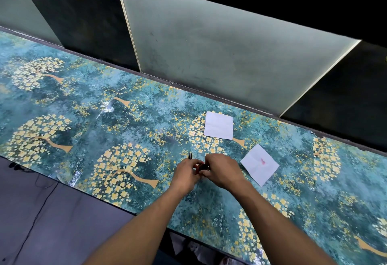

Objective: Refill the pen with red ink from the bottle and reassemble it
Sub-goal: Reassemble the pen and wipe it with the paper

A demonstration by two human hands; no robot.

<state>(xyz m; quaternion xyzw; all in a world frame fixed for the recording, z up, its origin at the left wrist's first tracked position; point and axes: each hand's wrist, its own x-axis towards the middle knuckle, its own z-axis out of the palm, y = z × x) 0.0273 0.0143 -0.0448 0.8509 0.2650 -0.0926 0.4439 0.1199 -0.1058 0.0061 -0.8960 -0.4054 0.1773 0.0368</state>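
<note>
My left hand [185, 173] and my right hand [222, 170] meet fingertip to fingertip just above the patterned table [125, 122]. A black pen [190, 156] sticks up from behind my left hand's fingers, with only its end showing. Both hands' fingers close around a small dark object [203, 167]. It is mostly hidden, so I cannot tell whether it is the ink bottle or another part of the pen. No red ink shows in the hands.
A clean white paper square [218, 125] lies beyond the hands. A second white paper [259, 164] with a red ink smear lies just to their right. The table's near edge [134, 212] runs under my forearms, with dark floor and a cable at the left.
</note>
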